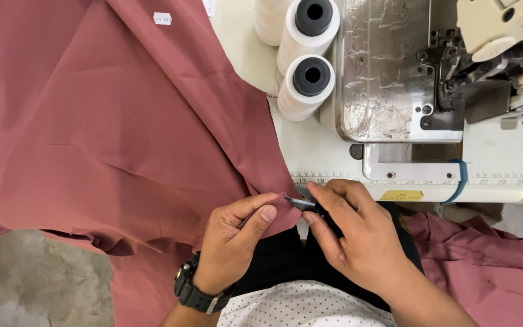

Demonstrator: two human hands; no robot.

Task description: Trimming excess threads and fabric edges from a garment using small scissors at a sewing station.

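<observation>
Dusty-pink fabric (110, 121) drapes from the bench (316, 148) over my lap, and its edge sits pinched between thumb and forefinger of my left hand (234, 239), fingers closed narrow on the cloth. My right hand (358, 233) grips small thread snips (302, 203), the blades touching that pinched edge. A black watch (194, 289) wraps my left wrist. Farther out, two white thread cones (307, 60) stand beside the overlock sewing machine (431, 66). More pink cloth (491, 260) lies at my right.

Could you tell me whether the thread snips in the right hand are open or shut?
Cannot tell: the right hand covers most of the snips; only their metal tips show.
</observation>
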